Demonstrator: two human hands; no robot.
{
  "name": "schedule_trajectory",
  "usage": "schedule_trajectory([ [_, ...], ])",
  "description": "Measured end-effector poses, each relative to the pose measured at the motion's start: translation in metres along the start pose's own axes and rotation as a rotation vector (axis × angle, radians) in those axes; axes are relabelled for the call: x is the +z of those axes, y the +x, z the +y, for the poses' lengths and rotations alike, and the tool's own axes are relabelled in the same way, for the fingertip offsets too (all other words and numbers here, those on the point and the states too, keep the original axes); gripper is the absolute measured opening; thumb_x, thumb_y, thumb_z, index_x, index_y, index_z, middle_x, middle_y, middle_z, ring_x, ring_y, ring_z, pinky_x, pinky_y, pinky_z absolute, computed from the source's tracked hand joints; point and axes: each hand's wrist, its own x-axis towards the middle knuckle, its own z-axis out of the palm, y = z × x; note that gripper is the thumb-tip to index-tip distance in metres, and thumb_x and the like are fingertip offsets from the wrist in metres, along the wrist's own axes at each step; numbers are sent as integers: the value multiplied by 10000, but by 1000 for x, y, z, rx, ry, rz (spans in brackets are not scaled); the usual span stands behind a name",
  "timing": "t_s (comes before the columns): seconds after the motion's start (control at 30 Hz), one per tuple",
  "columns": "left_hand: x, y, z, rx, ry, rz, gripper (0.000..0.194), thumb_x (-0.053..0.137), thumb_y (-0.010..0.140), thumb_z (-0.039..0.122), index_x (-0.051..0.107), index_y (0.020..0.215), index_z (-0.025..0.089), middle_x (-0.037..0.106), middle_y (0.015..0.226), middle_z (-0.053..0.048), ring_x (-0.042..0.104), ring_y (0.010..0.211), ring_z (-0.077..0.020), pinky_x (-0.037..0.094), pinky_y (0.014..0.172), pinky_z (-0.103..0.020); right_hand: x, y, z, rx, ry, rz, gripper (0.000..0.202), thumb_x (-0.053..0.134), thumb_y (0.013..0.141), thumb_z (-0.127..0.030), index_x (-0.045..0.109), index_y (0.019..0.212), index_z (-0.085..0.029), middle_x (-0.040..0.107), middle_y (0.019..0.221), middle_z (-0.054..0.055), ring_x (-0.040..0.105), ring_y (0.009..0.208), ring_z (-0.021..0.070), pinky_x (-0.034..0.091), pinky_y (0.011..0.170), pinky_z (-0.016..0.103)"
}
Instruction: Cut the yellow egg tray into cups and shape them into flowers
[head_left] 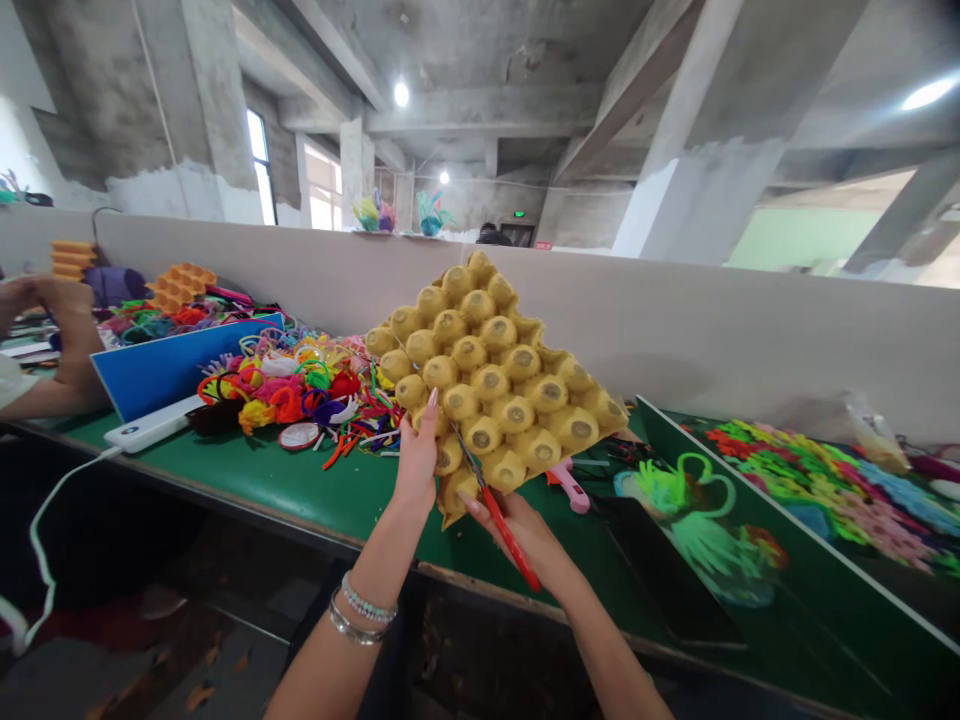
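- We had the egg tray (pixel 491 385) above the table (pixel 300 490), before the partition (pixel 645 320), with the scissors (pixel 510 538) at its lower part.
- To our left lay the craft heap (pixel 300 385); farther left, a corded device (pixel 154 425) before a divider (pixel 184 365).
- To our right, a flat slab (pixel 667 575) lay left of a figure (pixel 720 550).
- Past the right-hand panel (pixel 795 540) lay loose pieces (pixel 862 490).
- Behind, ornaments (pixel 433 215) stood atop the partition.
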Motion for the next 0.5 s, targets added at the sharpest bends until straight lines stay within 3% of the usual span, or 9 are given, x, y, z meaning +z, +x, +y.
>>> schedule_trajectory([
  [0.23,-1,0,1,-38,-16,23,480,618,706,398,472,1136,246,518,1254,-62,539,1076,-210,484,839,-329,5,2,-1,-56,49,-6,521,507,724,-560,537,1146,-256,642,1066,46,587,980,272,476,772,360],
  [0.5,-5,9,6,-113,-84,-88,438,601,710,431,546,1089,219,577,1184,-65,568,1035,-215,444,900,-346,3,0,-4,-177,122,26,435,547,722,-490,608,1015,-174,678,957,73,566,1019,287,458,837,359],
])
